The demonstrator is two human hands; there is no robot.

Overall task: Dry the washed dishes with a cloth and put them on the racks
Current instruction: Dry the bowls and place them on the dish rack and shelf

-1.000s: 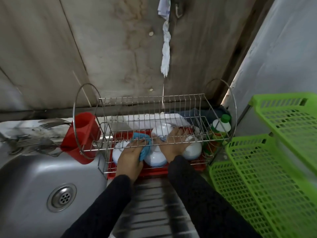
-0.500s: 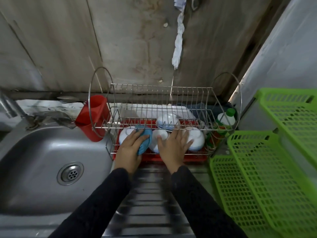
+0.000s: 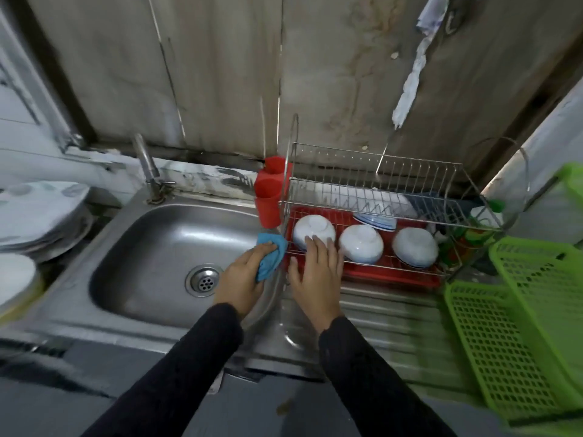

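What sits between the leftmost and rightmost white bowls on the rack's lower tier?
Head view: one more upturned white bowl, on the red tray.

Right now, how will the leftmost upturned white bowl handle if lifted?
The leftmost bowl looks glazed ceramic: probably rigid, breakable, maybe slick if damp. Upside down on the wire rack, it likely sits stable, with only a small foot ring to grip.
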